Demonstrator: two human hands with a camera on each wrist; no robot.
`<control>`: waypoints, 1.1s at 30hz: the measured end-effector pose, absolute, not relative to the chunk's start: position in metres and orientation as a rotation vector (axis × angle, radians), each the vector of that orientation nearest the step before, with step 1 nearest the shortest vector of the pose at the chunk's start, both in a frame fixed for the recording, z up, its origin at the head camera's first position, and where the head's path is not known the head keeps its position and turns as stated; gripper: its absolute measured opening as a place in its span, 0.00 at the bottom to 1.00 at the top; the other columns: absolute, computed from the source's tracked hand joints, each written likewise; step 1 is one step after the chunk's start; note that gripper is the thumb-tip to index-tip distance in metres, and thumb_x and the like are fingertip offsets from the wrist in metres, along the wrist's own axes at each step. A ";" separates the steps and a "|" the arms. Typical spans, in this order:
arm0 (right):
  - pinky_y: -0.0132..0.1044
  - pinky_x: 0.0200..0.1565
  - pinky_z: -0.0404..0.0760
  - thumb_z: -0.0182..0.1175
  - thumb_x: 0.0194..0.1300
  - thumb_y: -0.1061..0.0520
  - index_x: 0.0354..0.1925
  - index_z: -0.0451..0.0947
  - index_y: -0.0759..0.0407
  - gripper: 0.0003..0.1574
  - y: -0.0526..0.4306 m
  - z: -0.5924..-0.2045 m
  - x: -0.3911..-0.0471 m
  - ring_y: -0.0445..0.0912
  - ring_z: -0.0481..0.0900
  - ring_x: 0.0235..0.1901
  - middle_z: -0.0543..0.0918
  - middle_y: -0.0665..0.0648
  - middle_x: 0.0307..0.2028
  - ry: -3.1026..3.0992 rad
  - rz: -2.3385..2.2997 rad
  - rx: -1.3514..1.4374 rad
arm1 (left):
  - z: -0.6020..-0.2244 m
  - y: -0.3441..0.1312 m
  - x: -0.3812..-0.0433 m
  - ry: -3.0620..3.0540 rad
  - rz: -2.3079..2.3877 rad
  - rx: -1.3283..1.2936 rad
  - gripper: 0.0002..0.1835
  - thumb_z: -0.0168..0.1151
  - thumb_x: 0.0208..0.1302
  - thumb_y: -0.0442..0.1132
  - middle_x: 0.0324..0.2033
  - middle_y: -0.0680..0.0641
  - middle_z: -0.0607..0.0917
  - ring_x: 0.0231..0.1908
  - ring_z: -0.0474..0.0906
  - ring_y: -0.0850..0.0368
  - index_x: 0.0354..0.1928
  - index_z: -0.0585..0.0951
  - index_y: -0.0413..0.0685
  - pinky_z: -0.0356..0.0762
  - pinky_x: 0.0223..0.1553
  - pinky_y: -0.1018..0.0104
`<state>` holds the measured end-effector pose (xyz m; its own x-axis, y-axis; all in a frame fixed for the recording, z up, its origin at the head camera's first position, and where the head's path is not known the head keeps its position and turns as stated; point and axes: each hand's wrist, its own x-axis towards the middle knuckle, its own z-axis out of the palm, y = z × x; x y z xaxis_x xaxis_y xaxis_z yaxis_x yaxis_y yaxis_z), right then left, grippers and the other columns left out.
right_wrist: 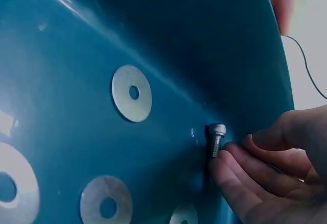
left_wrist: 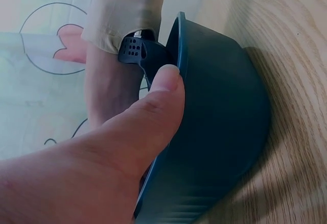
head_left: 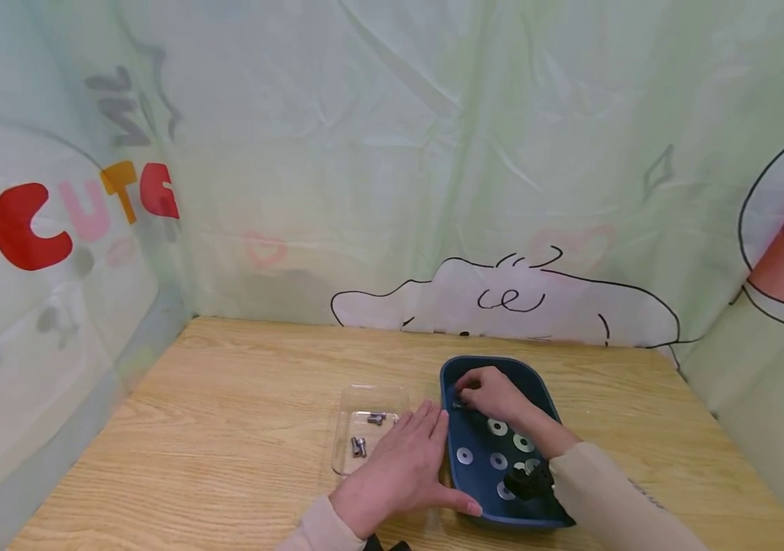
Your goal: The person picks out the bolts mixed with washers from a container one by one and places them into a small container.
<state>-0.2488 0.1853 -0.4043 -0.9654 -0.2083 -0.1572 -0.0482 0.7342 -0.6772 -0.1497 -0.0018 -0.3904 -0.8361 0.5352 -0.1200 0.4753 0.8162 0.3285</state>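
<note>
A deep blue plastic tray (head_left: 471, 438) stands on the table with several flat metal washers (right_wrist: 131, 94) on its floor. My right hand (head_left: 491, 392) reaches inside, near the tray's left wall. In the right wrist view its fingertips are right at the shank of a socket-head bolt (right_wrist: 217, 130) lying on the tray floor; the thumb stands apart from the bolt. My left hand (head_left: 402, 467) lies against the tray's left side, fingers extended. Its thumb (left_wrist: 166, 81) rests on the rim, close to the front corner.
Left of the tray, a clear plastic container (head_left: 335, 440) holds several bolts (head_left: 359, 447), partly behind the left hand. The wooden table (head_left: 227, 428) ends at a printed curtain (head_left: 295, 191) behind. A black wrist device (head_left: 530, 482) hangs over the tray's front.
</note>
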 end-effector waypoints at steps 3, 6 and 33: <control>0.44 0.45 0.85 0.56 0.68 0.64 0.49 0.82 0.66 0.14 0.182 -0.406 -0.249 0.45 0.81 0.36 0.85 0.60 0.42 2.704 -1.043 -0.208 | -0.391 -0.002 -0.150 2.795 0.418 0.781 0.63 0.58 0.47 0.81 0.78 0.48 0.54 0.78 0.48 0.54 0.78 0.54 0.50 0.55 0.76 0.53; 0.44 0.45 0.85 0.56 0.67 0.63 0.48 0.83 0.64 0.14 0.181 -0.406 -0.247 0.45 0.80 0.35 0.85 0.58 0.40 2.699 -1.031 -0.209 | -0.391 0.000 -0.149 2.805 0.394 0.778 0.63 0.57 0.47 0.81 0.78 0.48 0.54 0.78 0.48 0.54 0.78 0.54 0.49 0.55 0.76 0.53; 0.43 0.47 0.87 0.55 0.69 0.66 0.48 0.82 0.68 0.12 0.175 -0.417 -0.237 0.46 0.85 0.34 0.86 0.59 0.38 2.502 -1.272 -0.088 | -0.389 -0.001 -0.148 2.785 0.416 0.764 0.63 0.59 0.47 0.80 0.79 0.48 0.52 0.78 0.46 0.54 0.78 0.53 0.50 0.54 0.77 0.52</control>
